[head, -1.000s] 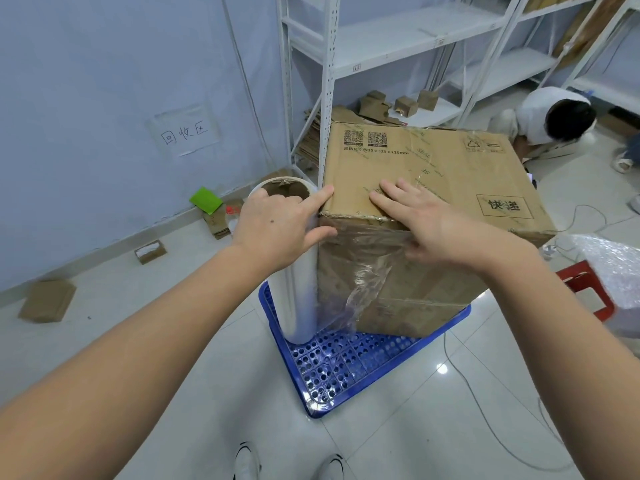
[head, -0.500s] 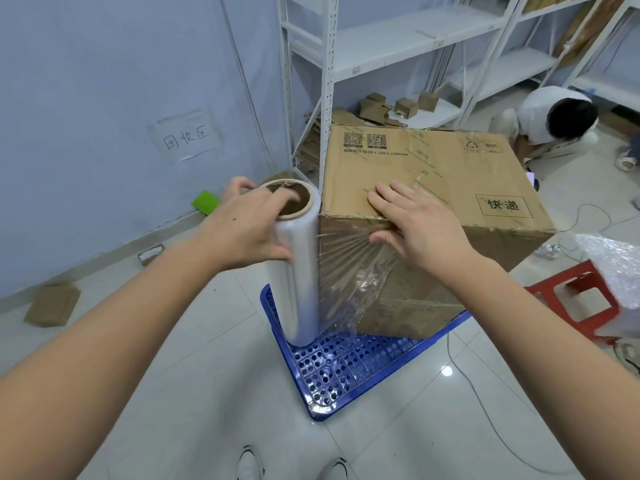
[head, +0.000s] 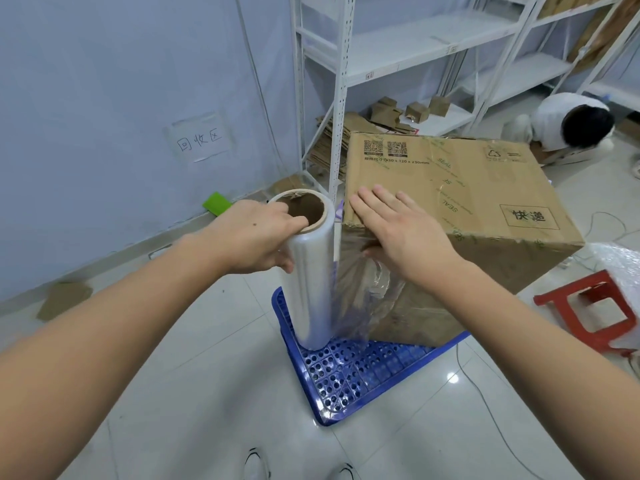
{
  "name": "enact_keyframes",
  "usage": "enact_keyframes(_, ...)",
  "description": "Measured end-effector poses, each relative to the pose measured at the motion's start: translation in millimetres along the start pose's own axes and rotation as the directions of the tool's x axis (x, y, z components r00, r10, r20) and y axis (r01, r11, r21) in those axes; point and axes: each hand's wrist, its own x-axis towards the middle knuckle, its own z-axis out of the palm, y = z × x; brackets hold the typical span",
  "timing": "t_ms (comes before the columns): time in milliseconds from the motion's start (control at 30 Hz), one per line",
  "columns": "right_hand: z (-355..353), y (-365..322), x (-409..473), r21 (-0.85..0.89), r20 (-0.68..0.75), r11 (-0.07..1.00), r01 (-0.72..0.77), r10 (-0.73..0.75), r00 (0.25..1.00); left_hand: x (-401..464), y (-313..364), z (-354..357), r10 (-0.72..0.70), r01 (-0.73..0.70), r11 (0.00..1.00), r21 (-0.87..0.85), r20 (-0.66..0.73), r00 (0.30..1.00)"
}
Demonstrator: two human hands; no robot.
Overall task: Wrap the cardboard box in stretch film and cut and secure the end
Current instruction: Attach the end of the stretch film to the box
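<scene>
A large cardboard box (head: 460, 199) with printed labels stands on a blue perforated pallet (head: 349, 379). Upright at the box's near left corner is a roll of clear stretch film (head: 311, 285). My left hand (head: 256, 237) grips the roll's top, thumb hooked into the cardboard core. A sheet of film (head: 360, 299) runs from the roll onto the box's near face, wrinkled and loose. My right hand (head: 401, 233) lies flat over the box's top near edge, fingers spread, thumb pressing the film against the near face.
White metal shelving (head: 339, 98) stands right behind the box, with flattened cartons at its foot. A red plastic stool (head: 595, 310) and bubble wrap (head: 620, 268) sit at the right. Another person (head: 571, 123) crouches at the far right. Cardboard scraps lie along the left wall. A cable crosses the tiles.
My left hand shifted from the box corner onto the roll's top and drew the roll slightly away from the box. My right hand slid left along the top edge.
</scene>
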Motion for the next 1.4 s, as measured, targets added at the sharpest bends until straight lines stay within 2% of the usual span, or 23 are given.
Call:
enact_keyframes(233,6,-6,-5,-0.013,-0.089,0.999,0.048,-0.049,0.995,13,-18,-16,-0.167,0.168,0.985,0.034,-0.04,0.985)
enact_keyframes(400,6,-4,-1,-0.002,-0.11,0.999,0.055,-0.055,0.992,26,-19,-26,-0.166,0.173,0.983,0.057,-0.116,0.979)
enact_keyframes(667,2,3,1,0.048,-0.05,0.997,0.053,-0.05,0.997,31,-16,-20,-0.129,0.129,0.992,0.001,-0.054,0.99)
enact_keyframes(867,-2,3,-1,0.067,0.014,0.996,0.066,-0.067,0.998,42,-2,-11,-0.106,0.108,0.994,0.015,-0.08,0.991)
enact_keyframes(1067,-2,1,-1,0.061,0.007,0.996,0.068,-0.069,0.998,44,-6,-9,-0.212,0.207,0.977,-0.053,-0.135,0.968)
enact_keyframes(1200,0,0,-2,0.056,-0.002,0.996,0.071,-0.071,0.997,53,-5,-9,-0.236,0.223,0.971,-0.086,-0.208,0.949)
enact_keyframes(1300,-1,2,-2,0.081,0.008,0.994,0.071,-0.072,0.997,62,-4,-16,-0.261,0.246,0.964,-0.099,-0.201,0.944)
enact_keyframes(1400,-2,5,-1,0.091,0.004,0.993,0.069,-0.07,0.998,66,-4,-18,-0.25,0.247,0.968,-0.04,-0.184,0.951)
